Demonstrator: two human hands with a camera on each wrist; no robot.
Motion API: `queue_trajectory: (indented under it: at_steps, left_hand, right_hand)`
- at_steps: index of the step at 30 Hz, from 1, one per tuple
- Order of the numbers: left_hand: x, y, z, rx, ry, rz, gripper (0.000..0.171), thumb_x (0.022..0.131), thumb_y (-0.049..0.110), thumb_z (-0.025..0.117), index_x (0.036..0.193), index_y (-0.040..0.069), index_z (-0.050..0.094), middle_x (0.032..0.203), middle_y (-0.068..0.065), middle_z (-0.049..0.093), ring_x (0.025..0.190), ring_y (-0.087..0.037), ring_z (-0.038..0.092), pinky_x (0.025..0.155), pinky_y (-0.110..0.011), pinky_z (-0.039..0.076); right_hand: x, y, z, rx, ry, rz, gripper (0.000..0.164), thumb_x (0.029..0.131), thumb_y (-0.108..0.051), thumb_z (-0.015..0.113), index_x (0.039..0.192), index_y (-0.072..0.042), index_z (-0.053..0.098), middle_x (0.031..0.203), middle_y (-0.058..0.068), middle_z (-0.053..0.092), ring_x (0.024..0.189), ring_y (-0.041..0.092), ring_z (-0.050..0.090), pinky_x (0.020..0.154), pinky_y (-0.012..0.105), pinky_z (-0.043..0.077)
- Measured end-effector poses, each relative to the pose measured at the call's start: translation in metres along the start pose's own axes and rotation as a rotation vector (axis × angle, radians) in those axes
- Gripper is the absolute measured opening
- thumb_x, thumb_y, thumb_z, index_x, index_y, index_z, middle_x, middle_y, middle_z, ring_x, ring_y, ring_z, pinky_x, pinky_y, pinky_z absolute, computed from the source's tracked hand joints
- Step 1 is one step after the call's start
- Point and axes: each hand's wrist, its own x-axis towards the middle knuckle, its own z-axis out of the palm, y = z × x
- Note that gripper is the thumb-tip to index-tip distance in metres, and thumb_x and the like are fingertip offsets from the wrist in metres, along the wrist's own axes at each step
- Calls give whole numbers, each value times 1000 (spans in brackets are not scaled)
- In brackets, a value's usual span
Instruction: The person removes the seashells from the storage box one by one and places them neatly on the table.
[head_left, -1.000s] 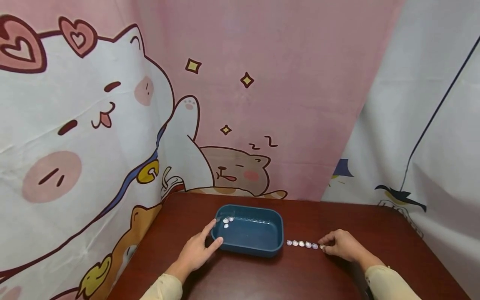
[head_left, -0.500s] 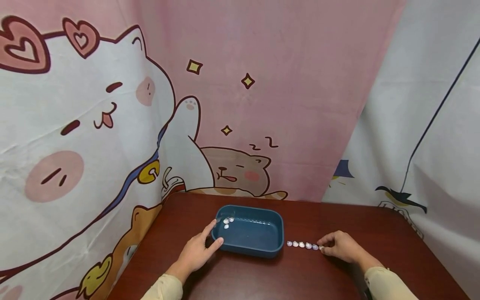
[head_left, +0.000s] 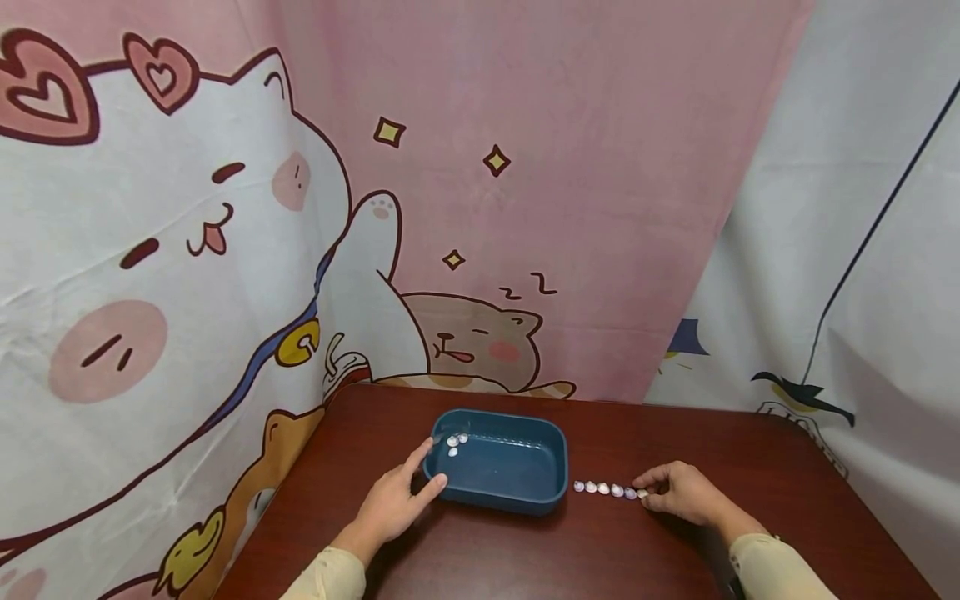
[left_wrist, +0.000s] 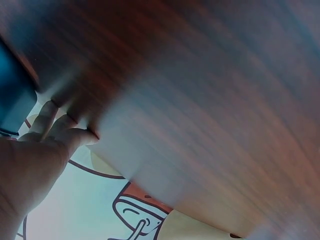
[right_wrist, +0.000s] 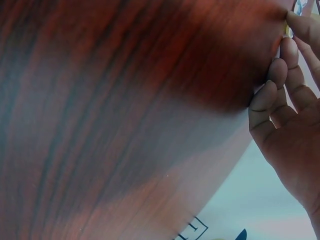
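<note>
A dark blue rectangular tray (head_left: 510, 471) stands on the table in the head view, with a few small white shells (head_left: 452, 442) in its far left corner. My left hand (head_left: 392, 502) touches the tray's left end, thumb and forefinger spread along the rim. To the tray's right, several small white and purple shells (head_left: 603, 489) lie in a straight row. At the row's right end my right hand (head_left: 684, 493) pinches one more shell (head_left: 642, 493) between thumb and forefinger, low at the tabletop. In the right wrist view the fingers (right_wrist: 290, 52) partly hide it.
The brown wooden table (head_left: 510, 554) runs back to a pink and white curtain (head_left: 600, 208) printed with cartoon animals. Its right edge meets a white part of the curtain (head_left: 885, 350).
My right hand has shifted slightly left with the pinched shell, closing up to the row's last shell. The left hand and the tray stay put.
</note>
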Motion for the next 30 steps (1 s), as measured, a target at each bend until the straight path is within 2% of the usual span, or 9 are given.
queue_trajectory:
  at_steps: [16,22,26,30]
  left_hand:
    - [0,-1,-1,-2,5,5,77,102,68,57,167,33,37,150,-16,65,134,-40,65,108,-68,50]
    - [-1,-1,-2,-9,4,8,76,102,67,57,167,31,37,149,-16,65,133,-41,65,108,-69,50]
    - [-1,0,-2,-5,4,13,77,102,67,57,167,31,37,149,-16,66,133,-40,65,107,-68,50]
    - [0,0,-2,-3,-2,16,76,103,67,57,167,31,37,148,-17,66,133,-41,65,107,-68,50]
  right_hand:
    - [2,0,0,20,-4,-6,21,86,-14,85,105,-6,82,86,-7,73,73,-8,56,65,21,49]
    - [3,-1,-3,38,-24,28,26,88,-21,85,109,-6,81,89,-4,73,74,-4,55,65,22,47]
    - [6,-4,-9,34,-50,116,35,94,-33,80,119,-8,80,110,6,78,93,10,67,77,31,55]
    - [14,-11,-18,18,-46,175,48,99,-44,73,130,-7,75,132,17,74,122,36,68,95,55,58]
